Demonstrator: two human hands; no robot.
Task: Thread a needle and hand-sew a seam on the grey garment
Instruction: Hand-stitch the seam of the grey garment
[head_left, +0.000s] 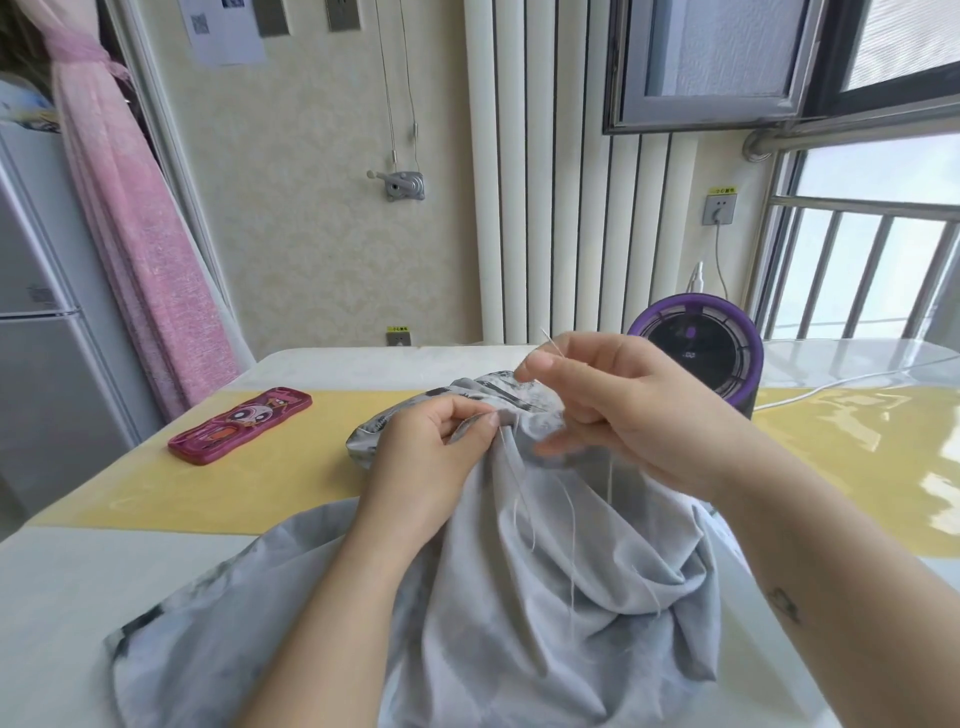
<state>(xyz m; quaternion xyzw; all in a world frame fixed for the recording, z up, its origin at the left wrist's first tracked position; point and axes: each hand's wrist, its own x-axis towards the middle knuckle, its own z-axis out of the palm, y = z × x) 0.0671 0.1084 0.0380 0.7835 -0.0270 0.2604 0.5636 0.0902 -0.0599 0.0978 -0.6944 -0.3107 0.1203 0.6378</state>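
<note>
Grey garment (519, 597) lies heaped on the table (78, 597) closest to the person, its folds rising to a bunched edge where both hands meet. Left hand (431, 447) pinches a small fold of that edge between thumb and curled fingertips. Just right of this pinch and slightly above it, the right hand (623, 405) holds the needle (549, 340) between thumb and forefinger, its tip sticking up and away past the knuckle; the other fingers are loosely spread over the cloth. Pale thread (571, 545) trails from beside the left pinch and from under the right hand, hanging in thin strands down the folds toward the person. Whether the needle carries thread through its eye is too fine to tell. Well left of the grip, a pink case (241, 423) lies flat on a yellow mat (234, 488). Beyond the right hand stands a round purple-rimmed device (701, 353).
</note>
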